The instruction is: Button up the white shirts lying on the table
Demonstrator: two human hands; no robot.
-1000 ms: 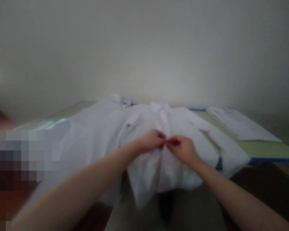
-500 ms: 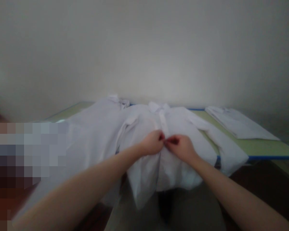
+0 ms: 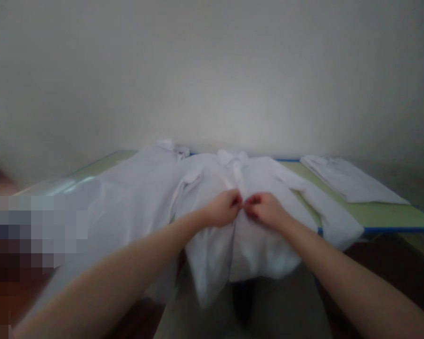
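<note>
A white long-sleeved shirt [image 3: 212, 165] lies in front of me, its collar at the far side and its hem hanging over the near table edge. My left hand [image 3: 224, 207] is closed in a pinch at the shirt's front placket. Close beside it, my right hand [image 3: 265, 207] pinches the other side of the same placket, fingertips nearly touching the left ones. Any button between the fingers is too small and blurred to make out. One sleeve [image 3: 335, 221] of the shirt spreads to the right over the table edge.
Another white garment [image 3: 134, 193] is spread on the left, partly along the first shirt. A folded white shirt [image 3: 353, 181] lies on the right of the green table [image 3: 385, 217] with a blue edge. A wall [image 3: 212, 75] rises behind. A blurred person is at the far left.
Both hands stay at the placket; the right fingers have shifted slightly and bent a little differently. The cloth of the left garment has moved a little at the far left.
</note>
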